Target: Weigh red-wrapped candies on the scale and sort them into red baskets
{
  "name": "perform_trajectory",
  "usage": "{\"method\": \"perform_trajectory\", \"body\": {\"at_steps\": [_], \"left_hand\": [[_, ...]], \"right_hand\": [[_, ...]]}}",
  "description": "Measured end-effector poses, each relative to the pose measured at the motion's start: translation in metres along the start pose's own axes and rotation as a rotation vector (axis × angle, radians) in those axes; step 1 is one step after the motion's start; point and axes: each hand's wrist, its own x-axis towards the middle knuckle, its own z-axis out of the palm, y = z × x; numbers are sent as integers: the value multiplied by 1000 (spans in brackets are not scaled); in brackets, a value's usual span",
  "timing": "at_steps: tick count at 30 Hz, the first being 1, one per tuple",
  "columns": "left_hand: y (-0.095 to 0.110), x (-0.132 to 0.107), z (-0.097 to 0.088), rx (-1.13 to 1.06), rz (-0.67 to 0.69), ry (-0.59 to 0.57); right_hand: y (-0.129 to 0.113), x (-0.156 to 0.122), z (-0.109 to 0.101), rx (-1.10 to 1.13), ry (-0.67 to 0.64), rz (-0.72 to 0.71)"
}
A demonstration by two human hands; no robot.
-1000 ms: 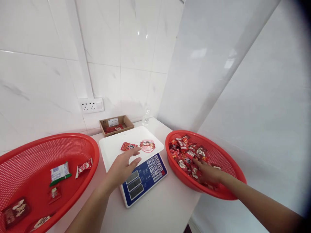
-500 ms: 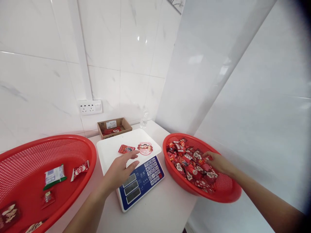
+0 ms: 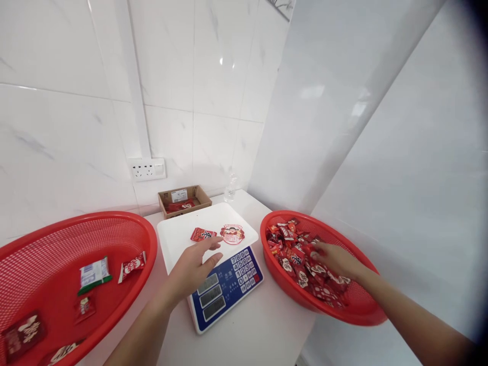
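My left hand (image 3: 193, 267) hovers over the front of the white weighing scale (image 3: 171, 239), open, its fingers stretched out and holding nothing. Just past its fingertips, a red snack packet (image 3: 203, 234) lies on the scale's plate beside a round red-and-white sticker (image 3: 233, 233). Inside the red basket at the right (image 3: 366, 300), my right hand (image 3: 337, 259) reaches into a heap of small red packets (image 3: 299, 259). Its fingers are closed on a red packet (image 3: 307, 248) at the fingertips; part of the grip is hidden.
Another red basket (image 3: 147, 239) at the left holds several packets, among them a white-and-green one (image 3: 94, 274). Behind the scale stand a cardboard box (image 3: 204, 199) with red packets and a clear plastic bottle (image 3: 230, 188). A wall socket (image 3: 148, 169) is above the box.
My right hand has moved a little left and deeper over the packets, with a red packet now at its fingertips. My left hand stays over the scale. The view has shifted slightly.
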Motion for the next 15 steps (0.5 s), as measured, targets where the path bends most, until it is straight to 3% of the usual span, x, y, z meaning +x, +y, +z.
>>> {"method": "perform_trajectory", "body": {"at_steps": [4,8,12,15], "left_hand": [[-2,1,-4,-12,-2,70],[-8,4,-9,-43,-33,188],[-11,4,-12,-44,-70,233],[-9,3,-13,-7,-35,200]], "right_hand": [[-27,22,-21,38,108,-38],[-91,35,-21,138,152,-204],[-166,31,-9,191,10,-366],[-204,31,2,208,-97,-450]]}}
